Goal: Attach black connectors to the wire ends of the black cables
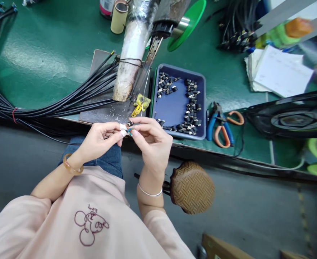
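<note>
The wires (129,130) show blue, the cables (50,110) black, the tray (171,108) slate-blue, the stool (193,187) basketweave brown.

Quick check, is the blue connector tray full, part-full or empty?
Part-full. In the blue tray, black connectors cluster at the upper left and along the right side, while the tray's floor shows in the middle.

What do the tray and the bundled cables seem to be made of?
Tray: probably moulded plastic, satin-finished, judging by its even colour and rounded corners.
Cables: plastic or rubber outside (unclear which), slightly shiny, judging by their highlights and smooth curves.
</note>
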`<state>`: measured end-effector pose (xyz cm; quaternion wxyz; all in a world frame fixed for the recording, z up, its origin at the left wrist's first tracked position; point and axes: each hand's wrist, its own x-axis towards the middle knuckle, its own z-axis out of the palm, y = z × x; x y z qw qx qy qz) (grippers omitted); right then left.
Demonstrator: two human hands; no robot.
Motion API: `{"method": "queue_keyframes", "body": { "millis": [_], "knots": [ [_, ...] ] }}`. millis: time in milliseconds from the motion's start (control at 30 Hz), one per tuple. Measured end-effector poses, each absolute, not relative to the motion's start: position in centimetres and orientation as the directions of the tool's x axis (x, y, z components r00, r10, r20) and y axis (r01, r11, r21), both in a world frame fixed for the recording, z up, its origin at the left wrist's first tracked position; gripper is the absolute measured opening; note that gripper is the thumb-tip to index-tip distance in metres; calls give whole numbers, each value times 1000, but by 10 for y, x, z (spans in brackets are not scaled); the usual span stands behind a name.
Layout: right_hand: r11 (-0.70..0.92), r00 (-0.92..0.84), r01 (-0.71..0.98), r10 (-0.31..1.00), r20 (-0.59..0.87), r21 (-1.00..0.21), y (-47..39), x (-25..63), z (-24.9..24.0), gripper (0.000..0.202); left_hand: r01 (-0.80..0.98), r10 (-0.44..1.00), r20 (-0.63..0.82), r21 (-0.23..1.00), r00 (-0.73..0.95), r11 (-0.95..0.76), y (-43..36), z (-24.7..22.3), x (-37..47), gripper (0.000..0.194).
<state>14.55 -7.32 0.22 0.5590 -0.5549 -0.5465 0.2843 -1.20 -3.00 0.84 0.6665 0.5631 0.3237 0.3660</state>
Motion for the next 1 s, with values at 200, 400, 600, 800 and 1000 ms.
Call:
{"method": "queue_keyframes", "body": {
  "millis": [200, 400, 600, 800, 1000],
  "knots": [
    [197, 227, 266, 939, 260, -944, -73, 148, 1, 4, -70, 868, -1, 997, 496, 41, -32, 8, -11, 32],
    [280, 216, 152, 926, 309, -948, -75, 144, -5, 6, -49, 864, 37, 999, 502, -15, -35, 11, -10, 30],
    [393, 224, 187, 875, 429, -900, -75, 140, -10, 8, -80, 769, -100, 978, 632, 193, -34, 19, -15, 36],
    [440, 248, 429, 782, 572, -789, -77, 131, -12, 10, -126, 802, -107, 967, 587, 222, -34, 17, -14, 34],
    [437, 186, 695, 657, 730, -571, -79, 129, -10, 22, -187, 873, -102, 959, 477, 215, -33, 13, -14, 25]
  ]
}}
